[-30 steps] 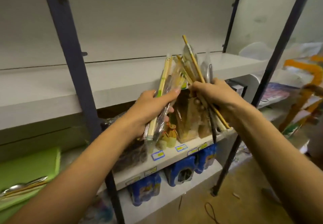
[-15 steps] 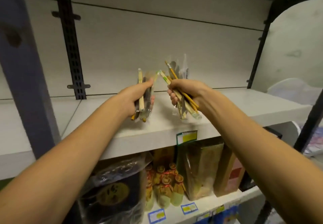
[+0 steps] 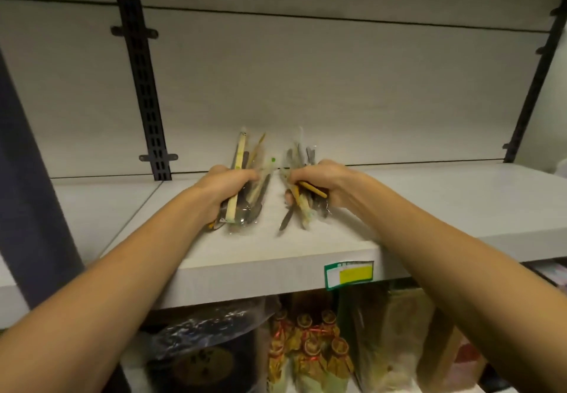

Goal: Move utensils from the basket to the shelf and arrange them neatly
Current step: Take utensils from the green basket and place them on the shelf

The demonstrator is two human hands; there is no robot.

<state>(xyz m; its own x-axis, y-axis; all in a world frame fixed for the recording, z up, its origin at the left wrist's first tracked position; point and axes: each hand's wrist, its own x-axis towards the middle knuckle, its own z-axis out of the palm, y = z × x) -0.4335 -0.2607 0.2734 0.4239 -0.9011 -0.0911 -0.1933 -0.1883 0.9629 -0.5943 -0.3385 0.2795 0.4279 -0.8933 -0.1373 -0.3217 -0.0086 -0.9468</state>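
each hand grips 1 utensil bundle on the shelf (image 3: pixel 429 208) — left hand (image 3: pixel 225 190), right hand (image 3: pixel 320 182).

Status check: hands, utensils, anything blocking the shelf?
Left hand grips one utensil bundle, right hand grips the other bundle. Both bundles' lower ends down on the white shelf. Nothing seen blocking the spot.
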